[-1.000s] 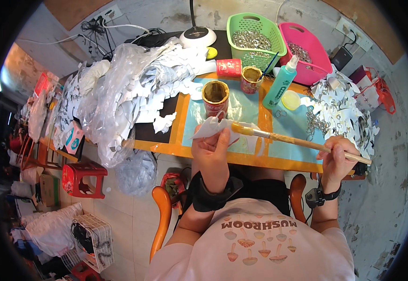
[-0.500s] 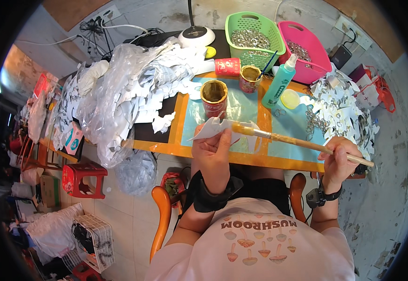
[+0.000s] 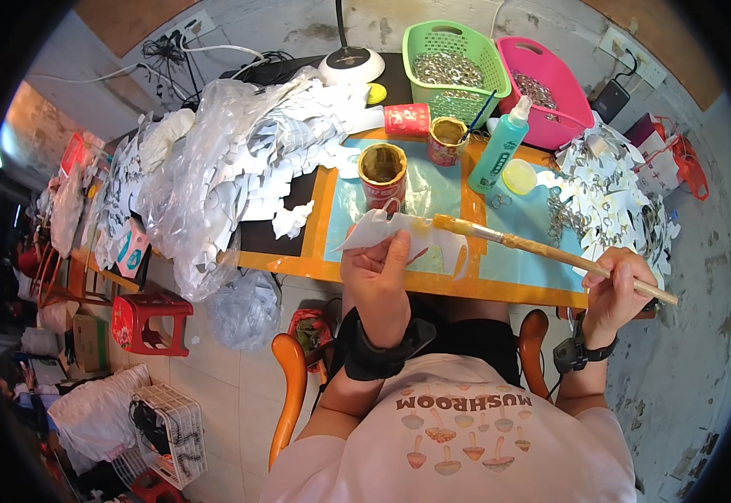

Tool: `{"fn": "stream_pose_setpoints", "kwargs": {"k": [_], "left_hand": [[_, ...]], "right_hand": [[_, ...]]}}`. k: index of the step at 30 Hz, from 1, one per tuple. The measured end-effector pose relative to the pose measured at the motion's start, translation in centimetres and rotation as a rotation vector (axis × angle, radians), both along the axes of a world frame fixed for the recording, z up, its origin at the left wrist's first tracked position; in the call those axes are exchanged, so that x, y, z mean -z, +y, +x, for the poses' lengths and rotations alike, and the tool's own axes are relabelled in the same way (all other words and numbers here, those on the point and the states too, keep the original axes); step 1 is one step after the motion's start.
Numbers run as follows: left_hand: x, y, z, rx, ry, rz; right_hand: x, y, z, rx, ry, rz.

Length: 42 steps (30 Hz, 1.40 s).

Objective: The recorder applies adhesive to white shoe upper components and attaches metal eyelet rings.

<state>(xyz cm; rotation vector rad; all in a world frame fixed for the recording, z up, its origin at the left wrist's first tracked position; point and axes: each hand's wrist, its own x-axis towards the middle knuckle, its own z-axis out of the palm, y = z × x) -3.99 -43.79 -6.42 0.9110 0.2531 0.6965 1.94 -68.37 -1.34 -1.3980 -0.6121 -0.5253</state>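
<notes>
My left hand (image 3: 376,285) pinches a curved white sheet piece (image 3: 442,245) above the table's near edge. A thin metal ring shows at the piece's upper edge, and a yellowish wet patch lies near its middle. My right hand (image 3: 619,293) grips the wooden handle of a brush (image 3: 546,251) far back from its head. The yellow-stained bristles point left, at the piece's upper right edge; whether they touch it I cannot tell. Just beyond my left hand stands an open red can (image 3: 379,194) with a yellow-crusted rim and brownish inside.
A smaller can (image 3: 446,154) holds a thin blue stick. Beside it stand a green bottle (image 3: 500,153) and a yellow lid (image 3: 519,177). Green (image 3: 457,105) and pink (image 3: 571,109) baskets hold metal rings. White pieces heap at left (image 3: 260,134) and right (image 3: 608,180).
The brush has slid right along the piece with my right hand, uncovering the yellowish patch. My left hand and the piece have shifted slightly left.
</notes>
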Motion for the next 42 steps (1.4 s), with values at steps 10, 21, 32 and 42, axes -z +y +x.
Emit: {"fn": "stream_pose_setpoints", "kwargs": {"k": [10, 21, 32, 42], "left_hand": [[0.0, 0.1, 0.0, 0.005, -0.002, -0.007], [-0.3, 0.2, -0.2, 0.004, -0.002, -0.009], [0.1, 0.3, 0.1, 0.022, 0.001, -0.038], [0.4, 1.1, -0.3, -0.067, 0.055, 0.015]], "right_hand": [[-0.1, 0.2, 0.0, -0.036, -0.043, 0.002], [0.1, 0.5, -0.1, -0.020, -0.030, 0.020], [-1.6, 4.7, 2.4, 0.057, 0.045, 0.222], [-1.9, 10.4, 5.1, -0.129, 0.131, -0.134]]}}
